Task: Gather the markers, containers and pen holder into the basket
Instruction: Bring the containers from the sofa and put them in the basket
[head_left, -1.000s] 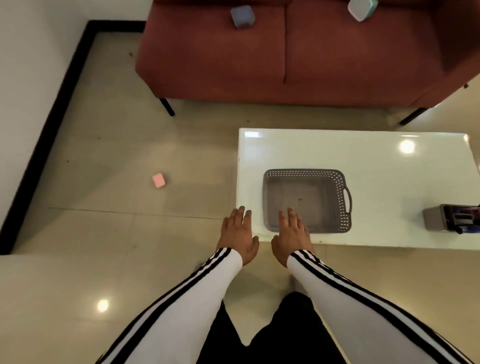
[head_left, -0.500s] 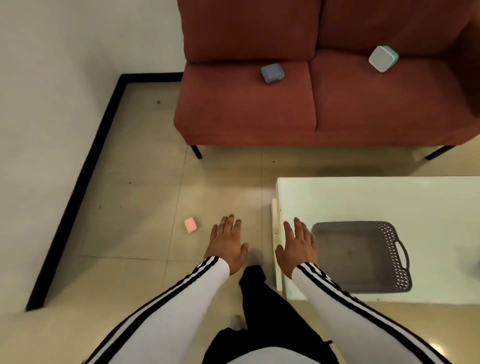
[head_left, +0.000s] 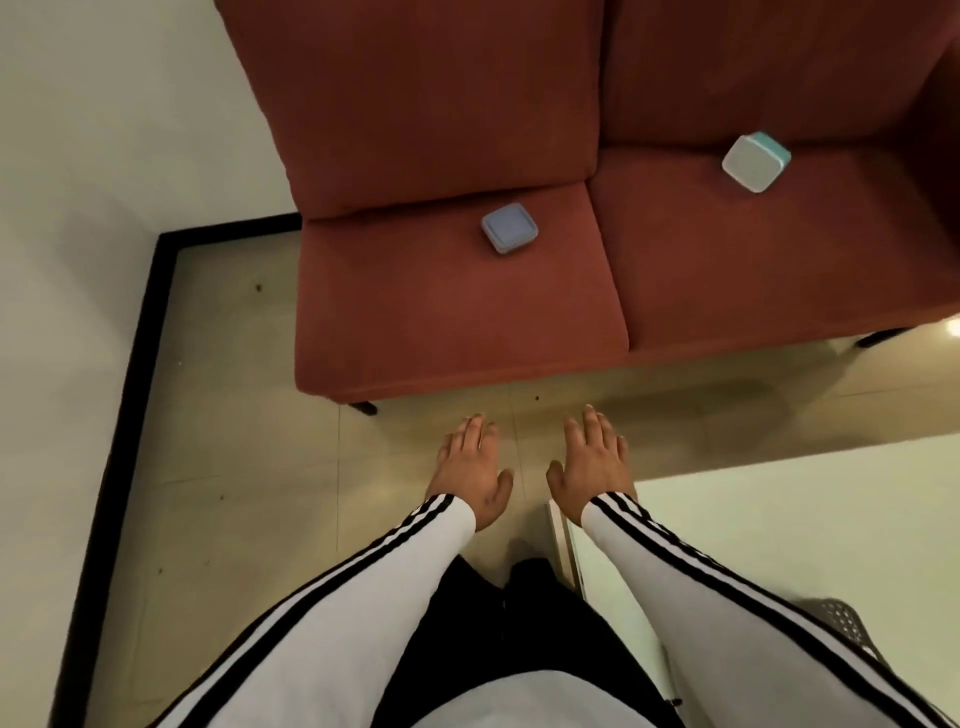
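Our view has swung from the desk up to the sofa.

The red sofa now fills our view, the basket slid to the corner (still empty earlier); both hands, left and right, spread empty; containers blue and teal wait on its cushions.

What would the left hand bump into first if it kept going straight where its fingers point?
Probably the front edge of the red sofa. The left hand points at its left seat, where the blue-grey container lies further back. Depth is hard to judge.
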